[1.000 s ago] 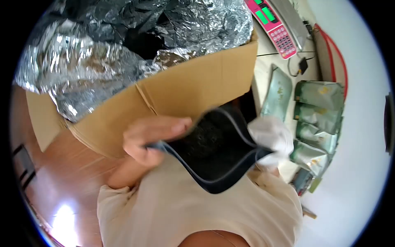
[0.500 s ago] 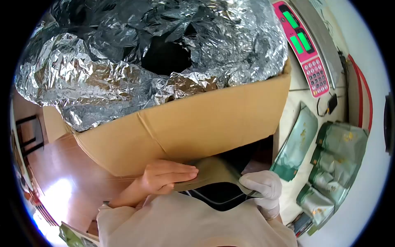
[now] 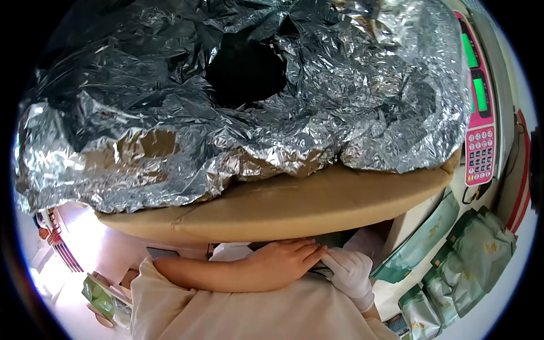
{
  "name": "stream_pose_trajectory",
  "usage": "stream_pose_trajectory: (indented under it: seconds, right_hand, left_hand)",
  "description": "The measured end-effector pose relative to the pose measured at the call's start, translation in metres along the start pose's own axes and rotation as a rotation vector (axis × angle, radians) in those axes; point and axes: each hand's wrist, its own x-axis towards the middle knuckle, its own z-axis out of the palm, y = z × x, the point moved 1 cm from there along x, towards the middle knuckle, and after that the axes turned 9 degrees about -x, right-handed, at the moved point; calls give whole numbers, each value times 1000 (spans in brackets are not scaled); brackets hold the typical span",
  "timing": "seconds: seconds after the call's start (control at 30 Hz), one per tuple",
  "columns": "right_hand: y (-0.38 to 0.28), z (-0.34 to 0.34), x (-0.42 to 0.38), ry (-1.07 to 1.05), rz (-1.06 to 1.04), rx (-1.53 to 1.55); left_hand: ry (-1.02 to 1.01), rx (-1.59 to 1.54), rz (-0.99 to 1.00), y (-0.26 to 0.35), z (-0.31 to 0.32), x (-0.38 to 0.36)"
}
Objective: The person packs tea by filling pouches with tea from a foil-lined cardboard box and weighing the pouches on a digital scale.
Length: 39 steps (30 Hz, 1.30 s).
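Note:
In front of my chest, my bare left hand (image 3: pixel 286 262) reaches across with its fingers pressed together, its fingertips meeting my right hand. My right hand (image 3: pixel 348 275) wears a white glove and has its fingers bent. Both hands are closed at an olive bag (image 3: pixel 259 246), now mostly hidden behind them and under the box edge. Just beyond the hands stands a large cardboard box (image 3: pixel 294 207). Crumpled silver foil (image 3: pixel 362 113) covers its top, with a dark round opening (image 3: pixel 246 73) in it.
At the right are a pink scale (image 3: pixel 480 153) with green displays, a flat green pouch (image 3: pixel 422 241) and several filled green pouches (image 3: pixel 481 255). A green packet (image 3: pixel 99 297) lies at the lower left, with a reddish-brown surface (image 3: pixel 122 246) nearby.
The view has shifted, bringing the foil-topped box nearer and lower. My left hand has moved right, up to my gloved hand, and the olive bag, widely visible before, is mostly out of sight.

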Motion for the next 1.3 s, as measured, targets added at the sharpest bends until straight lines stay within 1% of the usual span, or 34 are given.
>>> stream_pose_trajectory:
  seconds: [0.07,0.1,0.17,0.2,0.27,0.3,0.37,0.4,0.47,0.5,0.57,0.6,0.67,0.8,0.87,0.9,0.97,1.0,1.07,1.1,1.17,1.27,1.3]
  right_hand:
    - [4,3,6,5,-4,-4]
    - [4,4,9,-17,10,25]
    - [6,4,16,-43,11,59]
    - [6,2,20,-49,14,53]
    - [6,0,24,-56,16,47]
    - [7,-1,23,-54,21,50]
    - [7,-3,23,-51,26,50]
    - [7,-3,23,-77,33,80]
    - [4,-3,24,-100,36,99]
    - [1,-3,25,-104,22,102]
    - [-4,-1,21,-109,-10,77]
    - [-7,1,17,-99,-13,64]
    - [-15,4,10,-59,-39,-28]
    - [-25,6,-4,33,-89,-70]
    - [-31,2,-8,52,-156,-74]
    - [-33,0,-10,67,-146,-86]
    - [-37,-2,-15,107,-194,-106]
    - [-38,-3,-18,123,-186,-114]
    - [-42,-4,-24,32,-218,-177]
    - [-44,0,-26,49,-206,-183]
    - [-49,11,-30,165,-328,-156]
    - [-57,10,-36,183,-318,-110]
    - [-58,13,-37,234,-323,-114]
  left_hand:
    - [-10,-119,-106,-5,-2,-1]
    - [-7,-124,-115,-6,-2,-3]
    - [85,-67,-193,-11,-1,-7]
    - [90,-70,-201,-12,-3,-7]
    - [135,-364,-349,-14,-6,-7]
    - [138,-365,-351,-14,-10,-6]
    - [186,-569,-460,-15,-18,-4]
    - [188,-566,-456,-18,-15,-8]
    - [107,26,-91,-21,-6,-16]
    - [113,31,-82,-21,-4,-17]
    - [31,37,-37,-20,-2,-18]
    - [37,48,-26,-17,-3,-20]
    - [-76,62,-94,-11,-2,-24]
    - [-55,89,-30,1,-1,-34]
    - [-34,65,-36,12,-4,-40]
    - [-40,78,-21,14,-1,-43]
    - [74,182,76,15,5,-49]
    - [67,196,87,16,6,-53]
    - [36,288,84,17,6,-59]
    - [25,302,97,19,5,-62]
    - [47,326,135,26,2,-67]
    - [31,325,152,32,-3,-70]
    - [5,322,174,36,-6,-71]
